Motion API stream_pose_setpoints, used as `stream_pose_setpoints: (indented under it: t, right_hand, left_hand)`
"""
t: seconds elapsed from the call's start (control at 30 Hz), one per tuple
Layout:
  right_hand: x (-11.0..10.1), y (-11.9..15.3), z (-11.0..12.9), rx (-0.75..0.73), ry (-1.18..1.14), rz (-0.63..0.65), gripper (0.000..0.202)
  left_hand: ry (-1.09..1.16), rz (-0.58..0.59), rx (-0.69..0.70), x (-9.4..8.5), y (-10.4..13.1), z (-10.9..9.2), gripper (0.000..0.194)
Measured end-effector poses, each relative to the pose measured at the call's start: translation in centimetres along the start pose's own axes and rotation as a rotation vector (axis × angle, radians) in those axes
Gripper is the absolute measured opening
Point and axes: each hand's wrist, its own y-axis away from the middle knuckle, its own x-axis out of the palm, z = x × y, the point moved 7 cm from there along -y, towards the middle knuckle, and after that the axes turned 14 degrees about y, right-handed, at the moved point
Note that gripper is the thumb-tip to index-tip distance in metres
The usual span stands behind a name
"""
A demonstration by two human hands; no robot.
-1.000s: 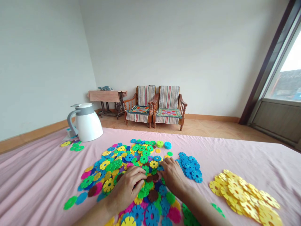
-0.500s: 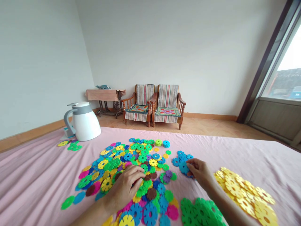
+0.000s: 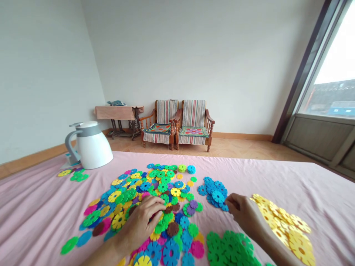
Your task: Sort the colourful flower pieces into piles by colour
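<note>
My left hand (image 3: 146, 218) lies over the mixed pile of slotted plastic discs (image 3: 119, 220), fingers bent and thumb apart, touching pieces near the brown and green ones. What is under its fingertips is hidden. My right hand (image 3: 240, 208) is just right of the small heap of blue discs (image 3: 217, 195), its fingers curled in with no piece visible in them. Below it is a heap of larger green discs (image 3: 229, 249). Past the right wrist lies a heap of yellow discs (image 3: 298, 242).
A pink cloth (image 3: 277, 173) covers the table. At the left stands a white and grey jug (image 3: 94, 147), with a few loose discs (image 3: 79, 176) in front. Beyond the table are two wooden armchairs (image 3: 194, 129) and a cloth-covered stand (image 3: 116, 112).
My right hand has let go of a blue disc, which now lies on the blue heap, and has drawn back slightly. The left hand stays on the mixed pile. The view has shifted slightly right.
</note>
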Motion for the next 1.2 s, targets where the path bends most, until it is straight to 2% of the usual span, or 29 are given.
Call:
stream_pose_setpoints:
  t: [0.1,0.2,0.3,0.6,0.77,0.9,0.97,1.07,1.2]
  right_hand:
    - [0.2,-0.5,0.5,-0.106,0.059,-0.117,0.021]
    - [0.6,-1.1,1.0,-0.218,0.101,-0.192,0.039]
    - [1.3,-1.5,1.3,-0.244,0.156,-0.178,0.043]
    - [1.2,-1.5,1.9,-0.244,0.21,-0.19,0.028]
    - [1.3,-1.6,3.0,-0.281,0.203,-0.116,0.026]
    - [1.1,-1.4,3.0,-0.281,0.149,-0.089,0.025]
    - [0.8,-1.0,3.1,-0.339,0.122,-0.061,0.025]
    - [0.3,0.0,3.8,-0.47,0.133,-0.017,0.038]
    - [-0.6,0.7,5.0,-0.571,0.231,0.038,0.059]
  left_hand:
    - [0.003,0.0,0.007,-0.1,0.0,-0.2,0.021]
    - [0.007,-0.01,0.017,-0.2,0.0,-0.4,0.022]
    - [-0.002,-0.009,0.012,-0.2,-0.1,-0.5,0.023]
    - [-0.005,-0.002,-0.002,-0.2,-0.1,-0.4,0.022]
    - [-0.001,0.0,-0.006,-0.1,-0.1,-0.1,0.021]
    - [0.011,-0.015,0.003,-0.2,0.0,-0.2,0.021]
    - [0.019,-0.02,0.01,-0.2,0.1,-0.3,0.021]
    - [0.02,-0.022,0.01,-0.2,0.0,-0.5,0.022]
    - [0.014,-0.034,0.02,-0.4,0.0,-0.8,0.021]
